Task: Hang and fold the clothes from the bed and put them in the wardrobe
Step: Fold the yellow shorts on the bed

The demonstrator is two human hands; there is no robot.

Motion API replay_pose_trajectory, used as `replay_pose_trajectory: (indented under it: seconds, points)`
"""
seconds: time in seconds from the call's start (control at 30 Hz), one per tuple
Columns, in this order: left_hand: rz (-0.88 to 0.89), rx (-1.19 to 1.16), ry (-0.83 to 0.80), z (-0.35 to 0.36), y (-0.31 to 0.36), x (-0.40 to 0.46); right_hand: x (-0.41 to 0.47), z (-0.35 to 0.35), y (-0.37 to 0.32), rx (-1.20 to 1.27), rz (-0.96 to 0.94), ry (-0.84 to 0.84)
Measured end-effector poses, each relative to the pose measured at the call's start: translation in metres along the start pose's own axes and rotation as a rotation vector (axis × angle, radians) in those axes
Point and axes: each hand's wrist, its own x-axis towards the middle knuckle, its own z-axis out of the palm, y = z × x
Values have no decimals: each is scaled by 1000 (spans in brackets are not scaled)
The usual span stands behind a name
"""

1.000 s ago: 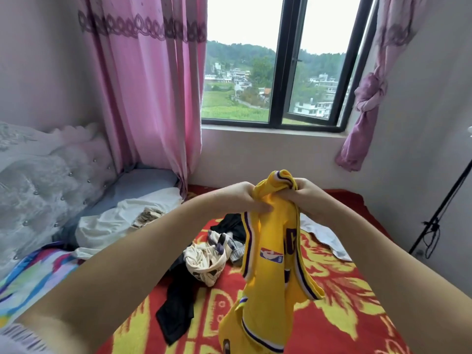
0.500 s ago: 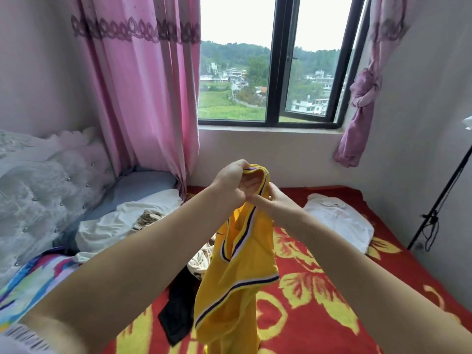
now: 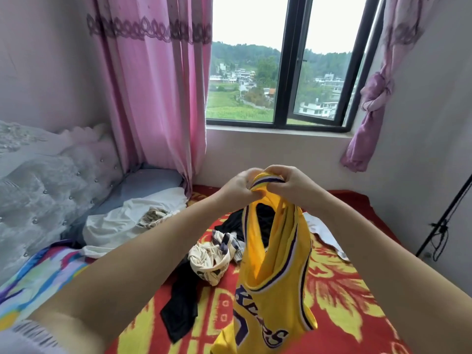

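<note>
- A yellow basketball jersey (image 3: 275, 272) with purple-and-white trim hangs over the bed (image 3: 339, 297), its long axis close to vertical, the bunched shoulder straps at the top and the lettered chest panel falling toward the bottom edge of the view.
- The purple lettering runs slantwise down the cloth; the wording is partly folded away and cannot be read in full.
- The left hand (image 3: 236, 187) and right hand (image 3: 291, 183) meet at chest height above the bed, knuckles almost touching, both arms stretched forward and converging from the lower corners of the view.
- Each grip is closed tight on the jersey's top: the fingers of both hands curl over and pinch the gathered straps between them, with a band of striped trim arching between the two fists.
- Behind the hanging jersey, on the red-and-yellow flowered blanket, lie a black garment (image 3: 181, 302), a crumpled cream patterned garment (image 3: 209, 261) and, to the right, a white garment (image 3: 324, 231) partly hidden by the jersey and right forearm.
- To the left, a white cloth (image 3: 120, 226) sits heaped beside a grey pillow (image 3: 150, 180), against the tufted headboard (image 3: 46, 180).
- A pink curtain (image 3: 153, 98) hangs at the left of the window (image 3: 283, 62); a knotted curtain (image 3: 375, 98) hangs at its right.
</note>
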Motion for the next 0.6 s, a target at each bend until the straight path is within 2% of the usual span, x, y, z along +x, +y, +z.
replay_pose_trajectory:
  seconds: [0.13, 0.2, 0.3, 0.5, 0.6]
  points:
    - [36, -14, 205, 0, -2, 6, 5, -10, 19, -187, 46, 96]
    - [16, -18, 281, -3, 2, 11, 6, -17, 40, -374, 164, 125]
    - [26, 102, 335, -11, 5, 17, 2, -19, 74, -638, 390, 21]
    - [-10, 260, 423, -42, -17, 22, -10, -33, 99, -569, 557, -13]
    - [-92, 317, 435, -51, -37, 18, -8, -46, 90, -587, 659, -198]
